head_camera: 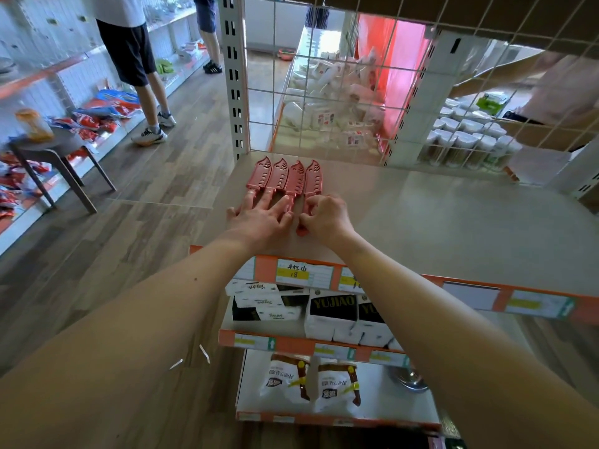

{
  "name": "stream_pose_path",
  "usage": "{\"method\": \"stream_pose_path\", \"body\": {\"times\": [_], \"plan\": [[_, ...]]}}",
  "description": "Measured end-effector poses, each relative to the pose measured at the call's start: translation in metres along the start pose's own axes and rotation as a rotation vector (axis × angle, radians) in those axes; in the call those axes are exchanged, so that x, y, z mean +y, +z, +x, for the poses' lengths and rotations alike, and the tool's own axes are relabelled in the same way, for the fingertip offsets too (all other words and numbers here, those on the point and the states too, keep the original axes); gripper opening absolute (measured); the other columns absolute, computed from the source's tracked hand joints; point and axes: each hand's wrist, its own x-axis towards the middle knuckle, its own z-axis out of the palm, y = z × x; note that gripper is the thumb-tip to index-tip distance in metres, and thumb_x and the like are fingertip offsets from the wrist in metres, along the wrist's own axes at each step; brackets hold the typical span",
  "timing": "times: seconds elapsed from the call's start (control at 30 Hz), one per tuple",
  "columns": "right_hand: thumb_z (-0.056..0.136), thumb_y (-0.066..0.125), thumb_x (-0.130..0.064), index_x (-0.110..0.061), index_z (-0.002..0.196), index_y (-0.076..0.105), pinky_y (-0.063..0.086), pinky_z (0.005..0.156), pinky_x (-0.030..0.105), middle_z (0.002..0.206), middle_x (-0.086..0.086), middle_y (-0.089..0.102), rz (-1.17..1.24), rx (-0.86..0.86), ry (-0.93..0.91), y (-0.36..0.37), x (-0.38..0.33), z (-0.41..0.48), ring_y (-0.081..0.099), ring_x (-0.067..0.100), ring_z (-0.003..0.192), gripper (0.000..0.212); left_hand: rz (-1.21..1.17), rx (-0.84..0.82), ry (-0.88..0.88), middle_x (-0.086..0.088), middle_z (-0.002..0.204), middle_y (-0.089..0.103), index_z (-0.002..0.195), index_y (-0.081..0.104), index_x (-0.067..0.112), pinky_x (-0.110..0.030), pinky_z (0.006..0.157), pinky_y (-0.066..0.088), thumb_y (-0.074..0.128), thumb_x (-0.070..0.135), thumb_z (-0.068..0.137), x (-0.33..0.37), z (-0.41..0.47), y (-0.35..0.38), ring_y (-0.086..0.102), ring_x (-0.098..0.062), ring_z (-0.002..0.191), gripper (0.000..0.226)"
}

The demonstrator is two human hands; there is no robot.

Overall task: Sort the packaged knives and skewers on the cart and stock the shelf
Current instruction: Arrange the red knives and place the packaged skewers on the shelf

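Four sheathed knives at shelf's 10 o'clock: probably light, stiff, slick. Straight fingers of left hand press three handles; right hand pinches the fourth, the safest hold.

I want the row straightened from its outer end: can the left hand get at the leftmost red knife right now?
Probably yes. Nothing covers the blade of the leftmost red knife, the left hand lies flat with a finger at its handle, and the right hand grips only the rightmost knife.
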Motion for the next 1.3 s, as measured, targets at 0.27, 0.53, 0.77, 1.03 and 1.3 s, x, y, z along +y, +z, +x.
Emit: {"method": "stream_pose_path", "body": {"times": [0.27, 0.53, 0.77, 1.03, 1.3], "plan": [[0.082, 0.064, -0.01, -0.001, 0.092, 0.068, 0.039, 0.071, 0.022, 0.103, 0.013, 0.062, 0.008, 0.012, 0.006, -0.003, 0.0, -0.008, 0.057, 0.023, 0.088, 0.014, 0.017, 0.029, 0.02, 0.006, 0.16, -0.006, 0.149, 0.001, 0.041, -0.05, 0.114, 0.009, 0.014, 0.045, 0.1, 0.001, -0.005, 0.0, -0.008, -0.023, 0.147, 0.05], [0.093, 0.053, -0.026, -0.01, 0.123, 0.06, 0.043, 0.094, 0.033, 0.127, 0.011, 0.059, -0.086, 0.027, -0.012, -0.024, 0.002, -0.027, 0.055, 0.026, 0.116, 0.034, 0.03, 0.066, 0.026, 0.003, 0.16, -0.004, 0.15, 0.002, 0.038, -0.049, 0.116, 0.002, 0.013, 0.045, 0.099, 0.006, -0.011, -0.002, -0.008, -0.022, 0.148, 0.052], [0.094, 0.053, -0.027, -0.016, 0.14, 0.043, 0.037, 0.105, 0.034, 0.143, 0.008, 0.045, -0.179, -0.017, 0.042, -0.051, 0.022, -0.055, 0.043, 0.026, 0.13, 0.048, -0.009, 0.181, 0.049, -0.001, 0.16, 0.012, 0.15, 0.013, 0.028, -0.043, 0.118, 0.01, 0.018, 0.048, 0.099, 0.029, -0.028, -0.005, 0.014, -0.024, 0.146, 0.055], [0.093, 0.053, -0.024, -0.017, 0.136, 0.048, 0.04, 0.103, 0.032, 0.141, 0.006, 0.044, -0.137, -0.041, 0.062, -0.096, 0.069, -0.111, 0.047, 0.024, 0.125, 0.043, -0.093, 0.314, 0.136, -0.003, 0.154, 0.03, 0.146, 0.029, 0.025, -0.042, 0.115, 0.02, 0.027, 0.04, 0.099, 0.092, -0.075, 0.011, 0.03, -0.026, 0.14, 0.05], [0.094, 0.05, -0.024, -0.016, 0.131, 0.054, 0.044, 0.098, 0.035, 0.138, 0.008, 0.048, -0.187, -0.022, -0.004, -0.165, 0.193, -0.207, 0.051, 0.028, 0.12, 0.038, -0.095, 0.353, 0.187, -0.005, 0.151, 0.036, 0.145, 0.032, 0.023, -0.038, 0.108, 0.029, 0.029, 0.036, 0.1, 0.227, -0.154, 0.089, 0.037, -0.027, 0.136, 0.048]]}}
